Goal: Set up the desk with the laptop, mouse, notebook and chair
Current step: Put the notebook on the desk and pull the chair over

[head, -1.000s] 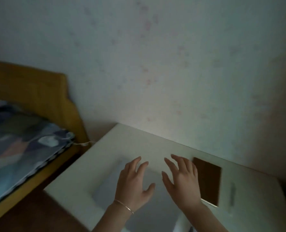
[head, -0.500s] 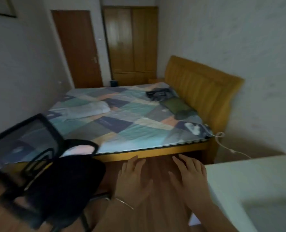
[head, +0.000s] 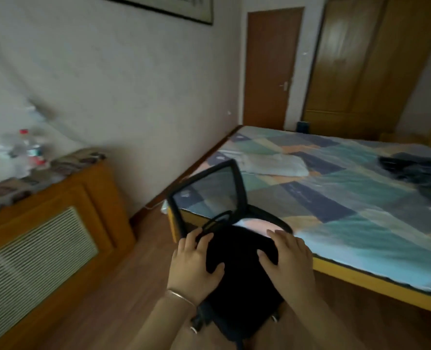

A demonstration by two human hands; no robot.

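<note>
- The chair (head: 237, 274) is a black office chair and stands upright on the wooden floor, just beside the corner of the bed.
- Its seat is a dark padded cushion and faces the camera, with the backrest on the far side.
- The backrest is a black frame filled with see-through mesh, through which the bed cover shows.
- A curved black armrest rises at each side of the seat.
- Part of the base shows below the seat, blurred, with small pale casters.
</note>
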